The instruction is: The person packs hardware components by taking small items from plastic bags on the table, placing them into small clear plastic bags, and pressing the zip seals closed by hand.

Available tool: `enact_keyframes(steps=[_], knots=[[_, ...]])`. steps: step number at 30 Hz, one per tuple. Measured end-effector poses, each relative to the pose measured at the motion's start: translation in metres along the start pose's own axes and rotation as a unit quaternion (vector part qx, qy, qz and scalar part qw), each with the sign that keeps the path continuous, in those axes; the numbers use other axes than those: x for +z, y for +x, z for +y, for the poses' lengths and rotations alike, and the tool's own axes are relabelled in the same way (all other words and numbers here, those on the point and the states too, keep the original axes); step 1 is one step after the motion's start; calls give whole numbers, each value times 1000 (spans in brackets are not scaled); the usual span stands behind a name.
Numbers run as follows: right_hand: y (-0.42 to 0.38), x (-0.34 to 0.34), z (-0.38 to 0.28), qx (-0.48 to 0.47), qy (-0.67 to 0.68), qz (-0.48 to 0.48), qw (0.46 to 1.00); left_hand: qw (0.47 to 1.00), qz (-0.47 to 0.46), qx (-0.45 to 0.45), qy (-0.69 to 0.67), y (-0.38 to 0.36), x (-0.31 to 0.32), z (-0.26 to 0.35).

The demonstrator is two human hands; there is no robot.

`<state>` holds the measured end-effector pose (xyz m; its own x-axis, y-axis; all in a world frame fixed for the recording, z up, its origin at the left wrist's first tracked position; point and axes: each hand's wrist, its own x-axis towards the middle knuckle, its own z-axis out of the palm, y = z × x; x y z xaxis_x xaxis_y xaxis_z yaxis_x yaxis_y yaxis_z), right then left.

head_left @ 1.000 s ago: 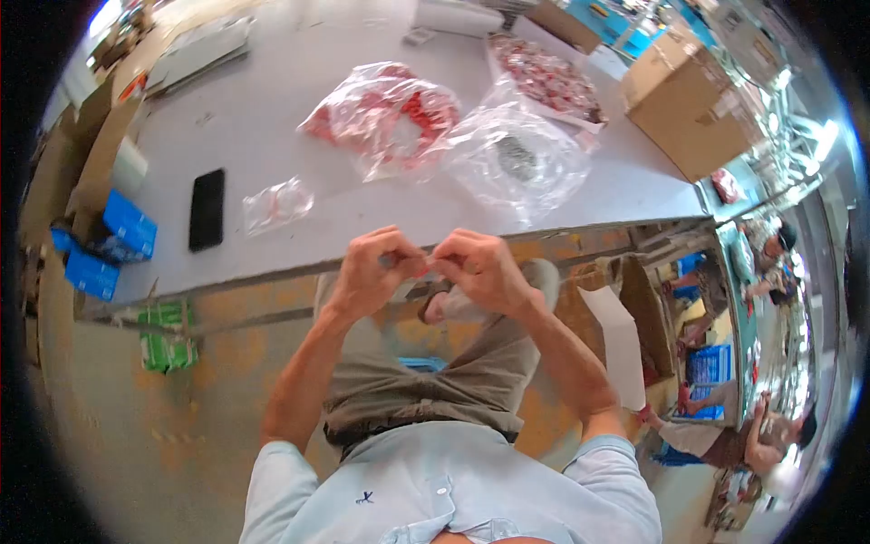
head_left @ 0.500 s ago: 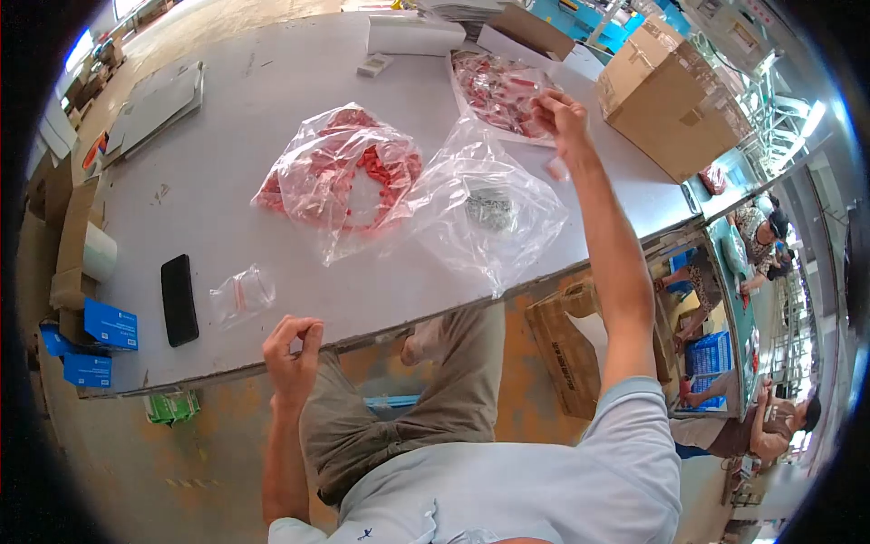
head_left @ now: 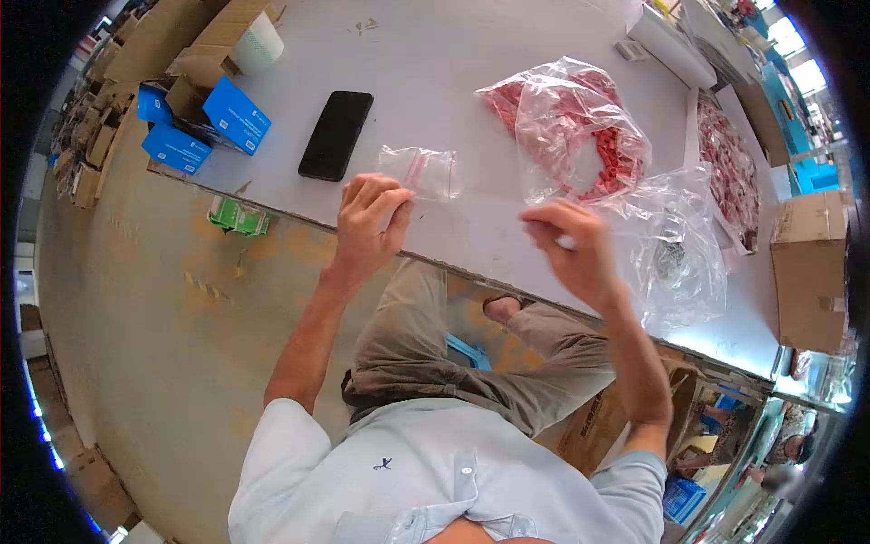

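Observation:
My left hand, fingers curled and thumb pressed in, is at the table's front edge. Its fingertips overlap the lower left corner of a small clear zip bag with a red strip. To the right, my right hand is over the front edge with thumb and fingers drawn together; I cannot tell what they hold. Just beyond it lies a large clear bag of red pieces. Beside that, a clear bag contains a small grey metallic heap. A black phone rests left of the zip bag.
At the far right, a white-edged tray of red packed pieces lies near a cardboard box. Blue boxes and a white roll are on the left. A green package shows below the table edge.
My right hand has come back from the tray of red packed pieces toward my left hand. The view has swung left, and my left hand now overlaps the zip bag's corner.

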<state>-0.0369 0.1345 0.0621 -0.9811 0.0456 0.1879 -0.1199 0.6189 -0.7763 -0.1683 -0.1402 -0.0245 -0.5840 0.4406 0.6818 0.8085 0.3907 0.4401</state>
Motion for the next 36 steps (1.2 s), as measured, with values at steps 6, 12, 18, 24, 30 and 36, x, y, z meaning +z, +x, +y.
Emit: enact_keyframes(steps=[6,12,18,24,30,36], knots=[[64,77,12,68,-117,15,991,999,-21,-22,38,3,6,-3],[82,106,29,64,-144,53,986,996,-66,0,59,0,10,-10],[78,104,38,59,-81,120,988,996,-58,-14,63,-2,12,-10],[70,102,39,48,-42,167,984,996,-51,-17,71,0,13,-8],[65,98,37,34,-72,199,977,996,-49,-13,73,0,12,-7],[59,83,13,11,-27,245,969,997,-43,-3,72,1,13,-7]])
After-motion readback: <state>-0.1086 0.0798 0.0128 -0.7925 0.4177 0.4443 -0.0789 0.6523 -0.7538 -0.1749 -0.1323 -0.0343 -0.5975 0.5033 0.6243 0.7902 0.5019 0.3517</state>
